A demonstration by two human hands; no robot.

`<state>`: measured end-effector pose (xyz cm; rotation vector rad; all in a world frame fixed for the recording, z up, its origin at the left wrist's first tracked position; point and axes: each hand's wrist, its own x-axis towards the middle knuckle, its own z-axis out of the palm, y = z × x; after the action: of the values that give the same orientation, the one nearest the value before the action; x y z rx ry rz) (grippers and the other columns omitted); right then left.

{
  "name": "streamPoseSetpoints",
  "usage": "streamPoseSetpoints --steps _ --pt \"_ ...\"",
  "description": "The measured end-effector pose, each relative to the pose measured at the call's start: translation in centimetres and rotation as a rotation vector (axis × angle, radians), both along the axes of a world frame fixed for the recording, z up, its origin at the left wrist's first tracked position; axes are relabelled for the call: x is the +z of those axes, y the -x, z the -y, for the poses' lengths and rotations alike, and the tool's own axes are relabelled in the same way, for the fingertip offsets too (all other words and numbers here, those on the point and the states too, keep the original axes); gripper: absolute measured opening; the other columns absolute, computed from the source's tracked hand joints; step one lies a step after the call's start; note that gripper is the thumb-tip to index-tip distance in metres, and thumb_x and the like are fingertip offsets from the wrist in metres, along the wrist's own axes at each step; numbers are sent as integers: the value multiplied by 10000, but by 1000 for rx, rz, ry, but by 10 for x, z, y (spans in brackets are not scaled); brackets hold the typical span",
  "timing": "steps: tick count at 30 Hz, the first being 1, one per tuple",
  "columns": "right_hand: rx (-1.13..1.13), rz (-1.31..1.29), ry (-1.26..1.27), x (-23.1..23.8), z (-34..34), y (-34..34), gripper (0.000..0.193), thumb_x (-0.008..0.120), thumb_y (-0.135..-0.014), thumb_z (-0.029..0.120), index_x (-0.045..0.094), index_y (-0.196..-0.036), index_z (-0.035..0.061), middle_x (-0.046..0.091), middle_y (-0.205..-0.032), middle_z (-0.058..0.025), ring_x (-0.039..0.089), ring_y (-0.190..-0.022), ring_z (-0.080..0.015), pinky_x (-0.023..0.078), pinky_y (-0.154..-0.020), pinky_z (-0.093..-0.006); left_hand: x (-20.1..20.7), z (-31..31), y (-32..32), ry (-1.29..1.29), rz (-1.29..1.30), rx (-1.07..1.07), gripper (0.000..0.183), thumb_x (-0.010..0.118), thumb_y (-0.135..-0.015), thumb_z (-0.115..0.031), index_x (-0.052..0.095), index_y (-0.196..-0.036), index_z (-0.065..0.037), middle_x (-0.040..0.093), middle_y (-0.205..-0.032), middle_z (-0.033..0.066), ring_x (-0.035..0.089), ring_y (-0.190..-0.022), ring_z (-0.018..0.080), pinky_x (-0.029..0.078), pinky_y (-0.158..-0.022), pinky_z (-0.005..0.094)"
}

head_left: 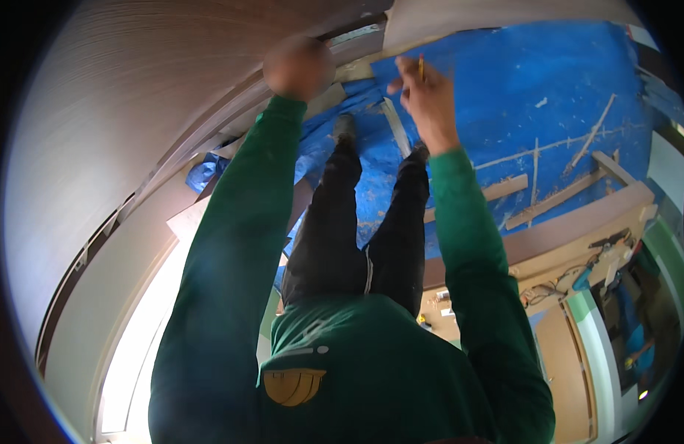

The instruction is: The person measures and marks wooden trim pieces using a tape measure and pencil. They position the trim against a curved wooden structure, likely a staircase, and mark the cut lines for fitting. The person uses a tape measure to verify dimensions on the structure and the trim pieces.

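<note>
My right hand point(434, 111) is raised over the blue sheet, with a thin yellow pencil point(422, 69) held at its fingers. My left hand point(299, 70) reaches forward at the upper left and looks blurred, so its fingers cannot be made out. It lies against or just in front of the lower edge of a large brownish panel point(157, 81); whether it touches the panel is unclear. Close to that hand, a narrow pale strip of board point(354, 72) runs along the panel's edge.
A blue sheet point(519, 81) covers the floor around my feet. Wooden strips point(553, 201) and shavings lie on it. To the right, a workbench point(541, 274) carries tools and cables, including a teal power tool point(583, 278). Beyond is another person in blue point(636, 342).
</note>
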<state>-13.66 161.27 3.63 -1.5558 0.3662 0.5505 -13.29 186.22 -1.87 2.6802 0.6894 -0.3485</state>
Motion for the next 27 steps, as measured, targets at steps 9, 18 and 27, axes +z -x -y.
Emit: streamPoseSetpoints --steps 9,18,27 --pt "-139 312 -1130 318 27 138 290 644 -1033 160 739 -993 -112 727 -810 -229 648 -584 -229 510 -521 -326 -6 8 -22 -29 -217 -84 692 415 -1054 -755 762 -1362 -241 716 -1425 174 660 -1323 437 497 -1119 597" --pt "-56 1024 -1108 435 96 141 212 649 -1054 197 676 -1040 -13 731 -968 -250 655 -636 -266 491 -525 -357 -107 -51 -37 -616 -299 -896 462 438 -1150 -300 579 -1561 -141 774 -1143 119 787 -1005 307 644 -803 489" --pt "-169 1279 -843 473 302 130 161 622 -1051 136 716 -987 22 723 -903 -220 600 -586 -208 441 -493 -322 -27 -46 46 -148 -109 -362 420 564 -1078 -381 754 -1125 -9 738 -982 197 681 -852 350 570 -807 540"
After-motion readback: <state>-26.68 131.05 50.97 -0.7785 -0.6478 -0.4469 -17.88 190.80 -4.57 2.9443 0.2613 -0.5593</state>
